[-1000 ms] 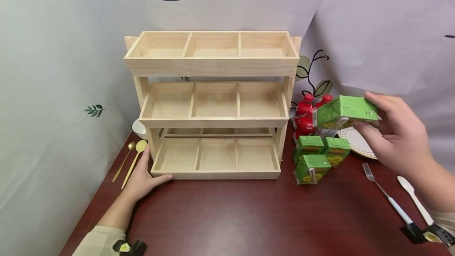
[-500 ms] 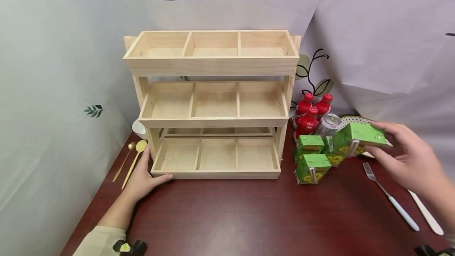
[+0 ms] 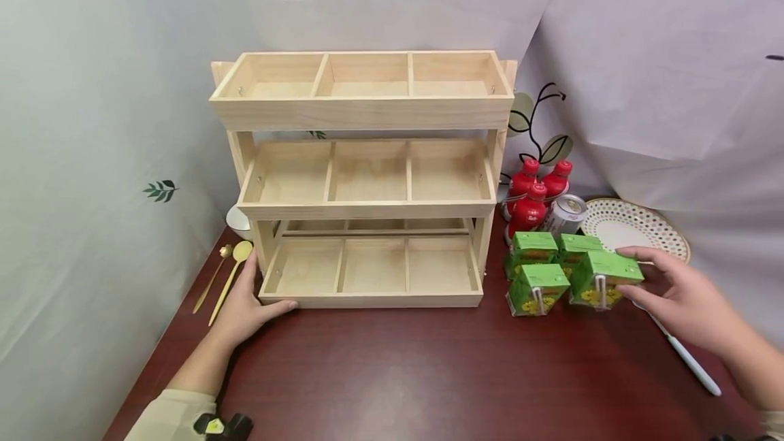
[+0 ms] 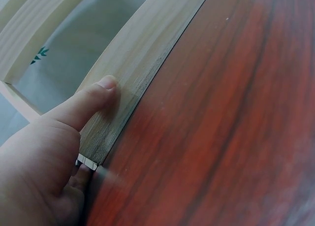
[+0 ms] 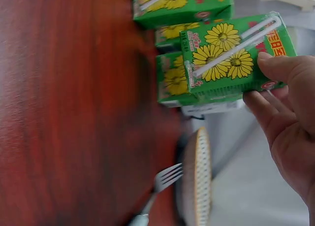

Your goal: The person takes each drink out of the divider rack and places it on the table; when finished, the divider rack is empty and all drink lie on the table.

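Thumb on the front board and fingers along the side, my left hand [image 3: 241,308] grips the lower left corner of a three-tier wooden rack [image 3: 367,301]. The left wrist view shows that thumb pressed flat to the pale board [image 4: 135,63]. My right hand [image 3: 686,298] pinches a green juice box [image 3: 603,281] by its right end, thumb in front and fingers behind. Yellow flowers and a white straw mark the box's face [image 5: 216,53]. It stands upright beside several like juice boxes [image 3: 537,291], low at the table and overlapping the one behind.
Behind the boxes stand red bottles [image 3: 528,213] and a silver can [image 3: 566,213]. A dotted plate [image 3: 637,223] lies to their right, a fork [image 3: 692,366] in front of it. Golden spoons [image 3: 229,284] and a white bowl [image 3: 237,222] are left of the rack.
My right hand has lowered the juice box from above the bottles down to the front right of the other boxes, uncovering the can and plate. My left hand stays on the rack.
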Available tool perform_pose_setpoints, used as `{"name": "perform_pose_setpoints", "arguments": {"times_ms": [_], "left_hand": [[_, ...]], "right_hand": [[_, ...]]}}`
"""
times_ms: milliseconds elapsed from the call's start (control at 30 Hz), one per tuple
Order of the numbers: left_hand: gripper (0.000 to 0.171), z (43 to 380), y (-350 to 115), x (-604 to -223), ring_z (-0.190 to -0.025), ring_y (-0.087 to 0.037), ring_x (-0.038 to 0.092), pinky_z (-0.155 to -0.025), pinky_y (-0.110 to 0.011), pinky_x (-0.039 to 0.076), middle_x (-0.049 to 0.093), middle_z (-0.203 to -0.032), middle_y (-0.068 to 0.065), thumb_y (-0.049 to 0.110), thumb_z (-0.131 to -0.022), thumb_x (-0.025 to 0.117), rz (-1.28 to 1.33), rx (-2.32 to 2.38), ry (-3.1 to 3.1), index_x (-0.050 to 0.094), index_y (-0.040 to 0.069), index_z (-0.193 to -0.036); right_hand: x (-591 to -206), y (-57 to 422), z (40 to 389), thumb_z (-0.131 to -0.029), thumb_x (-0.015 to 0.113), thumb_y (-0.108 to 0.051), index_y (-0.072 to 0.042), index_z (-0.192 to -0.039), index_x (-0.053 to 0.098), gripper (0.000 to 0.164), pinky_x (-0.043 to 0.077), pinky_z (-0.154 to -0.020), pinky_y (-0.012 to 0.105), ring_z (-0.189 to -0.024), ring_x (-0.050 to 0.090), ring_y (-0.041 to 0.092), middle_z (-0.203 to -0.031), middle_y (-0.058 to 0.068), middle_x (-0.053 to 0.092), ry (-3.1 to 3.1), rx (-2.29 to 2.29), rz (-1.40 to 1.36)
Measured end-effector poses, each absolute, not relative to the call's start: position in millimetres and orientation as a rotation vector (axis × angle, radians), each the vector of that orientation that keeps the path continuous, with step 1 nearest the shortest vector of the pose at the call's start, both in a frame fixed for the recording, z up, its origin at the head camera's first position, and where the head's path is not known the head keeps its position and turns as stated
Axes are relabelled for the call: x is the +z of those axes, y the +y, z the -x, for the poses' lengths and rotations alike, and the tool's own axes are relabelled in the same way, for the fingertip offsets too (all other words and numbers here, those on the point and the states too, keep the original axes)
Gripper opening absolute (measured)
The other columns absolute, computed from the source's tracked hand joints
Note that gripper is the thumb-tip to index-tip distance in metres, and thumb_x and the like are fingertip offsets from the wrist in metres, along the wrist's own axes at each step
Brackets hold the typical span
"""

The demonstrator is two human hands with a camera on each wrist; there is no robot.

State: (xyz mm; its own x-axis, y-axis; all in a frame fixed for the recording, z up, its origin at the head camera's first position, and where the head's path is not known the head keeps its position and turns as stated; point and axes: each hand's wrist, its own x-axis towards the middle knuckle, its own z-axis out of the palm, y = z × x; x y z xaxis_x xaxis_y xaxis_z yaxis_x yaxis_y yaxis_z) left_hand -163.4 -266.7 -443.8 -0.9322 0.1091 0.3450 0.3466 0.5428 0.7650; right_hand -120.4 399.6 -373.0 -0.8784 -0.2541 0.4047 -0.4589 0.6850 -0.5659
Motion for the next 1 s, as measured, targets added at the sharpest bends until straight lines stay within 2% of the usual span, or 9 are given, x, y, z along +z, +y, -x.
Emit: {"name": "perform_pose_setpoints", "arguments": {"times_ms": [167,267,400,600,767,867,933,1000], "left_hand": [[0.127,163,-268,-444,-0.133,-0.030,0.034,-0.102,-0.037,0.028,0.031,-0.151,-0.014,0.019,-0.061,0.094,0.390,-1.319,-2.527,0.011,0.021,-0.156],[0.127,165,-270,-447,-0.132,-0.027,0.035,-0.101,-0.030,0.028,0.032,-0.151,-0.011,0.020,-0.060,0.094,0.392,-1.327,-2.523,0.011,0.023,-0.156],[0.126,167,-271,-450,-0.130,-0.029,0.037,-0.098,-0.019,0.027,0.035,-0.149,-0.012,0.017,-0.060,0.095,0.411,-1.361,-2.497,0.014,0.022,-0.156],[0.125,166,-266,-444,-0.129,-0.032,0.038,-0.097,-0.018,0.027,0.035,-0.148,-0.017,0.013,-0.060,0.094,0.426,-1.364,-2.482,0.015,0.017,-0.156],[0.126,167,-265,-445,-0.129,-0.033,0.038,-0.098,-0.017,0.027,0.034,-0.149,-0.017,0.013,-0.059,0.094,0.433,-1.378,-2.459,0.015,0.017,-0.156],[0.126,167,-266,-450,-0.129,-0.033,0.038,-0.097,-0.014,0.027,0.034,-0.149,-0.016,0.013,-0.060,0.094,0.440,-1.395,-2.447,0.014,0.018,-0.156],[0.126,168,-267,-455,-0.128,-0.032,0.038,-0.098,-0.016,0.027,0.035,-0.148,-0.015,0.016,-0.060,0.094,0.422,-1.383,-2.455,0.013,0.020,-0.156],[0.127,167,-270,-461,-0.130,-0.033,0.035,-0.103,-0.027,0.028,0.034,-0.148,-0.017,0.019,-0.060,0.094,0.379,-1.303,-2.479,0.011,0.021,-0.157]], "right_hand": [[-386,402,122,-0.074,0.078,0.009,-0.007,-0.126,0.057,0.058,0.046,-0.075,0.009,-0.104,0.057,-0.008,-0.117,-0.008,0.059,-2.634,0.995,-0.567],[-394,403,124,-0.075,0.078,0.008,-0.007,-0.125,0.056,0.056,0.048,-0.073,0.012,-0.108,0.056,-0.007,-0.119,-0.007,0.059,-2.658,1.051,-0.583],[-401,403,124,-0.078,0.077,0.005,-0.007,-0.127,0.055,0.054,0.052,-0.067,0.019,-0.102,0.061,-0.003,-0.114,-0.003,0.061,-2.697,1.120,-0.563],[-401,404,126,-0.081,0.074,0.005,-0.003,-0.128,0.051,0.053,0.054,-0.066,0.024,-0.100,0.062,0.000,-0.117,-0.004,0.057,-2.726,1.189,-0.569],[-394,405,128,-0.082,0.075,0.002,-0.004,-0.130,0.051,0.054,0.052,-0.070,0.020,-0.105,0.058,-0.004,-0.123,-0.006,0.053,-2.767,1.125,-0.603],[-387,406,127,-0.080,0.077,-0.002,-0.007,-0.129,0.054,0.054,0.049,-0.073,0.015,-0.106,0.056,-0.006,-0.123,-0.005,0.056,-2.764,1.077,-0.571],[-381,404,128,-0.080,0.077,0.000,-0.006,-0.127,0.057,0.052,0.047,-0.077,0.012,-0.106,0.056,-0.005,-0.123,-0.001,0.057,-2.712,1.065,-0.566],[-374,400,130,-0.078,0.077,0.004,-0.007,-0.124,0.060,0.050,0.045,-0.081,0.010,-0.107,0.055,-0.003,-0.123,0.003,0.057,-2.626,1.039,-0.562]]}}
